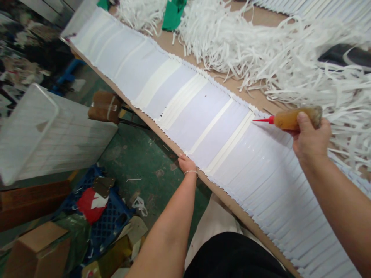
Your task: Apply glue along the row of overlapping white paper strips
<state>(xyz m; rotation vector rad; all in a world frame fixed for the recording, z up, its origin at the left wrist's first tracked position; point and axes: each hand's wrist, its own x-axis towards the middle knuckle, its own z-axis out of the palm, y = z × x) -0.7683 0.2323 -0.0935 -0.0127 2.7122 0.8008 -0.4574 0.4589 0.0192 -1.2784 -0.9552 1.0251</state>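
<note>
A long band of overlapping white paper strips [220, 131] with zigzag-cut edges lies along a brown board [232, 204]. Several cream stripes of glue or tape [228, 143] cross it. My right hand [311, 141] grips an amber squeeze bottle [297, 118], whose red pointed nozzle [262, 120] hovers just above the paper. My left hand [187, 163] rests on the board's near edge, its fingertips at the band's zigzag edge. Long shredded white paper fringes [261, 50] spread beyond the band, behind my right hand.
A green cloth [173, 15] lies among the fringes at the far end. Below the board's edge are a translucent white plastic bin [49, 131], a blue plastic crate [107, 208], a cardboard box [37, 251] and a brown seat [104, 107] on a green floor [139, 154].
</note>
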